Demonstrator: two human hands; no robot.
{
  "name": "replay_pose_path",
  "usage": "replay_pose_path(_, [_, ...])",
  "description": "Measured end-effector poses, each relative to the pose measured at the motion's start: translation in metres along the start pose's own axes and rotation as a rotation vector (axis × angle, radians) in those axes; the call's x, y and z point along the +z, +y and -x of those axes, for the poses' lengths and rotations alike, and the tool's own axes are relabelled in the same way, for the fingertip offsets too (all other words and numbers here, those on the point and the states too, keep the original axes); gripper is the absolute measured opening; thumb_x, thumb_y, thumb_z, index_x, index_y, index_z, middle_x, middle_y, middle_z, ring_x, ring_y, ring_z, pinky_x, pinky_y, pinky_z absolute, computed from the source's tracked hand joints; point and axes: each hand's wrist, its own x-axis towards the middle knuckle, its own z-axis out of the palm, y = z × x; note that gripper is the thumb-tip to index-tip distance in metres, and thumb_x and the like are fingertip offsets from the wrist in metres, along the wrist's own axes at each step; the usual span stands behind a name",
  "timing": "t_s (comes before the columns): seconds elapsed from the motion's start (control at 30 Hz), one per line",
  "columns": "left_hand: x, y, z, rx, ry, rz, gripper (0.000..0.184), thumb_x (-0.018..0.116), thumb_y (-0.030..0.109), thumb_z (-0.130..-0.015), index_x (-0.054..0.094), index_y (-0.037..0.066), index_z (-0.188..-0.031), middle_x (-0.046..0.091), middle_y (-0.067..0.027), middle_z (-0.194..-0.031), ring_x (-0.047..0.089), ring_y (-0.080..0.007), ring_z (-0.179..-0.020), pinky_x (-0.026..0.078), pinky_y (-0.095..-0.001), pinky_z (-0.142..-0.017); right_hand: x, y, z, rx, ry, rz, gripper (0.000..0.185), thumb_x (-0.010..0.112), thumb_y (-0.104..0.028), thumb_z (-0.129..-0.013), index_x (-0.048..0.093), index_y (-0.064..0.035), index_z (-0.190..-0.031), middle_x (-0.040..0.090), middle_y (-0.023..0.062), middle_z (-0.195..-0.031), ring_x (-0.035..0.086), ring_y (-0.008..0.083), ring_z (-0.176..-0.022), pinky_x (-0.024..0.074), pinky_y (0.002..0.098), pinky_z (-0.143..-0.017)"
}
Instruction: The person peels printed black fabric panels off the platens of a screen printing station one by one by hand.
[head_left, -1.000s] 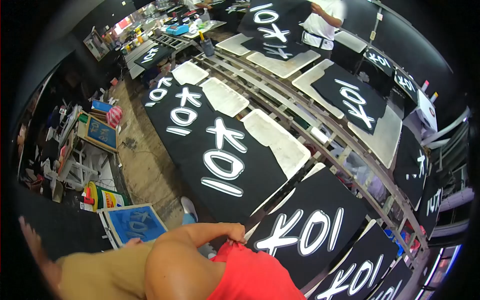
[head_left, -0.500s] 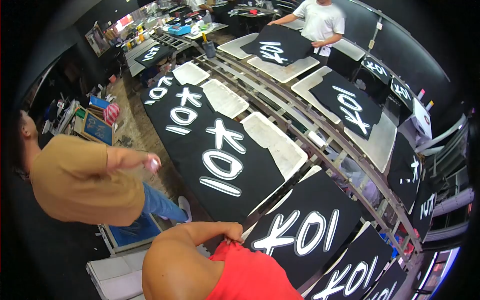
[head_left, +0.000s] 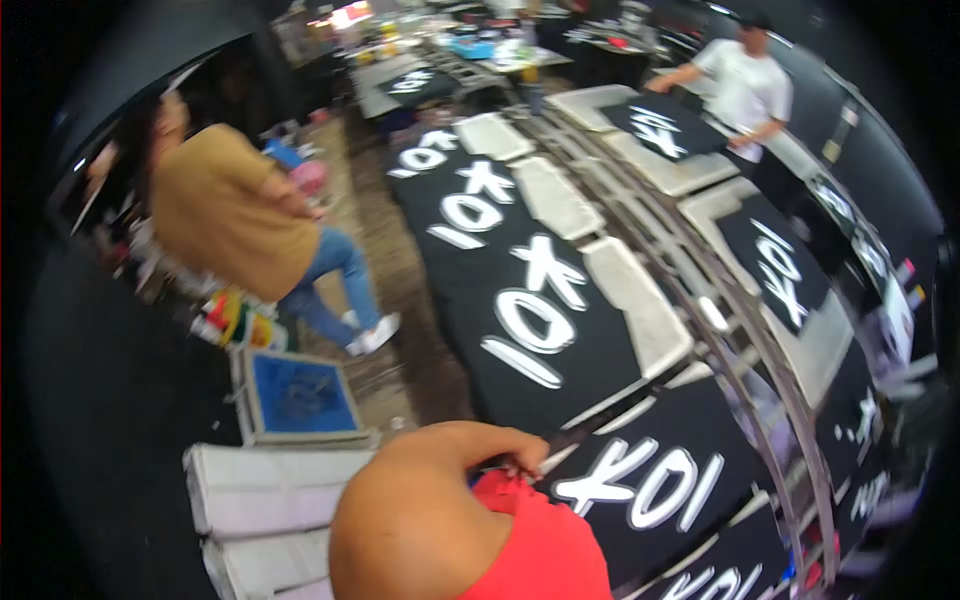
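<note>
The left hand [head_left: 530, 455] is holding a red shirt [head_left: 545, 550] at its front, near a black cloth [head_left: 660, 485] with big white KOI letters. More black KOI cloths [head_left: 535, 320] are lying in a row on pale boards [head_left: 640, 305]. A person in brown [head_left: 235, 210] is standing at the left, and a person in white [head_left: 752, 90] is holding another black cloth [head_left: 655, 130].
</note>
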Motion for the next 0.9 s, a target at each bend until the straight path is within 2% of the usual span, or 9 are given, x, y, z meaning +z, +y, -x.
replay_pose_path(0.3, [0.003,0.002,0.005,-0.027,0.017,0.118,0.034,0.065,0.027,-0.085,0.066,-0.005,-0.072,0.067,-0.0146,-0.068,0.069,-0.0266,-0.06,0.058,-0.0362,-0.054,0.005,-0.02,0.015,-0.047,0.011,0.011,0.03,0.05,-0.008,-0.079,0.063,0.0019,-0.103,0.065,0.0212,-0.091,0.063,0.0354,-0.079,0.0508,0.0425,-0.076])
replay_pose_path(0.9, [0.002,0.004,0.008,-0.005,0.007,0.126,0.036,0.062,0.03,-0.086,0.064,-0.003,-0.072,0.067,-0.0145,-0.067,0.069,-0.0249,-0.059,0.057,-0.0351,-0.053,-0.011,0.007,0.065,0.105,0.124,-0.016,0.03,0.049,-0.008,-0.08,0.062,0.001,-0.105,0.065,0.0215,-0.094,0.063,0.0346,-0.081,0.0505,0.042,-0.077])
